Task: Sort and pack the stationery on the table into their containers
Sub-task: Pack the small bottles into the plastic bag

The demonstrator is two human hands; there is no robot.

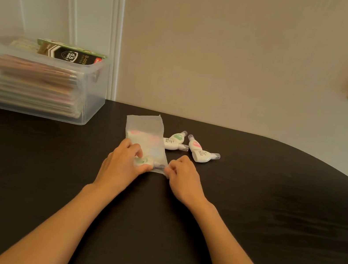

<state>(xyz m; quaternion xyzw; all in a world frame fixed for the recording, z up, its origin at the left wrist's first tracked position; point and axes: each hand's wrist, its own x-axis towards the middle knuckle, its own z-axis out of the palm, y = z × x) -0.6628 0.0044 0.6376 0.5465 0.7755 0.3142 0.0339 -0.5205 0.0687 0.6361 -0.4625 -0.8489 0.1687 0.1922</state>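
A frosted plastic pouch lies on the dark table, with several correction tapes faintly visible inside. My left hand holds a green correction tape at the pouch's near opening. My right hand pinches the pouch's near right edge. To the right of the pouch lie loose correction tapes: a green one over a white one, then a pink one and another white one.
A clear plastic bin full of stacked stationery packs stands at the table's back left, with a black-and-green pen box on top. A wall runs behind the table. The table's right edge curves away.
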